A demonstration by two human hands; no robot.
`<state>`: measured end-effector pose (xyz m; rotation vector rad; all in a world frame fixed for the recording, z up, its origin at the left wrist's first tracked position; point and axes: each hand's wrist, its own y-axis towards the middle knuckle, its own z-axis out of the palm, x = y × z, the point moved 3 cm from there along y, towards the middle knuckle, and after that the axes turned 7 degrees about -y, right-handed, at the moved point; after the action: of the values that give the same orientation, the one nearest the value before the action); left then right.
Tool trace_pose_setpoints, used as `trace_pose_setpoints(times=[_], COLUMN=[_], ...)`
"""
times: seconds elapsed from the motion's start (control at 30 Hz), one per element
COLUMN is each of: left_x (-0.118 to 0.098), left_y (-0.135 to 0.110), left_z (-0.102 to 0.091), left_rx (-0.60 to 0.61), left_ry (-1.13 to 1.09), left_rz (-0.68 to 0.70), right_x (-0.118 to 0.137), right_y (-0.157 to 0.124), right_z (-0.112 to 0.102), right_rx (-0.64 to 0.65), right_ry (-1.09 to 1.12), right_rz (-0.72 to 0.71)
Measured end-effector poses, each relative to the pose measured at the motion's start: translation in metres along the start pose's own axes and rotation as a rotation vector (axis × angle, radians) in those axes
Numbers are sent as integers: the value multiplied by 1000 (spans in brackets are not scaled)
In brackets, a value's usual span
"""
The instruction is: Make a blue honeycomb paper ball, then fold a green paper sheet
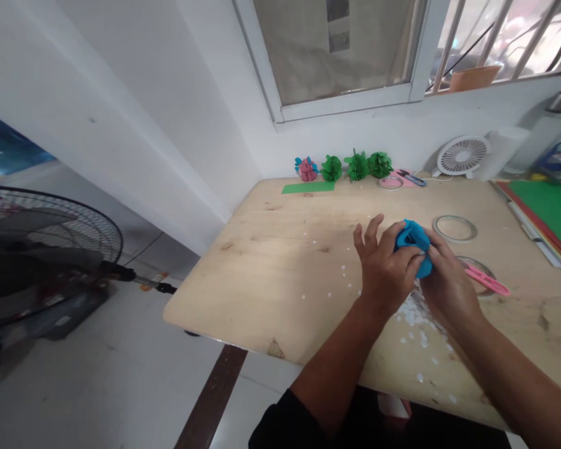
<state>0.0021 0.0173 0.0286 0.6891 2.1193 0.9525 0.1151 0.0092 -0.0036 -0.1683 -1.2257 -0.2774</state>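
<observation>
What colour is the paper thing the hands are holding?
Blue; the paper thing shows best in the head view.

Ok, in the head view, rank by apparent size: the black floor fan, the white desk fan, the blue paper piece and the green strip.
1. black floor fan
2. white desk fan and blue paper piece: alike; the paper is nearer, partly hidden
3. green strip

Head camera is looking forward and down across the table (280, 262), close above left hand (384, 269) and right hand (450, 288)
</observation>
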Motion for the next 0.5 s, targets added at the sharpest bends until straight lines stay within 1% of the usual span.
trace_pose_setpoints(times=[0.1,0.2,0.33,0.5], left_x=[1,2,4,5], left_y=[-1,-1,-1,-1], left_z=[1,0,1,4], left_rx=[5,13,44,82], left_ry=[21,14,-3,33], left_rz=[-23,-36,-29,-21], right_x=[0,0,0,0], right_y=[-1,-1,0,1], right_z=[1,0,-3,-5], right_rx=[16,1,-39,-48], right_ry=[-36,-43,-16,27], right_rz=[-14,-1,31,61])
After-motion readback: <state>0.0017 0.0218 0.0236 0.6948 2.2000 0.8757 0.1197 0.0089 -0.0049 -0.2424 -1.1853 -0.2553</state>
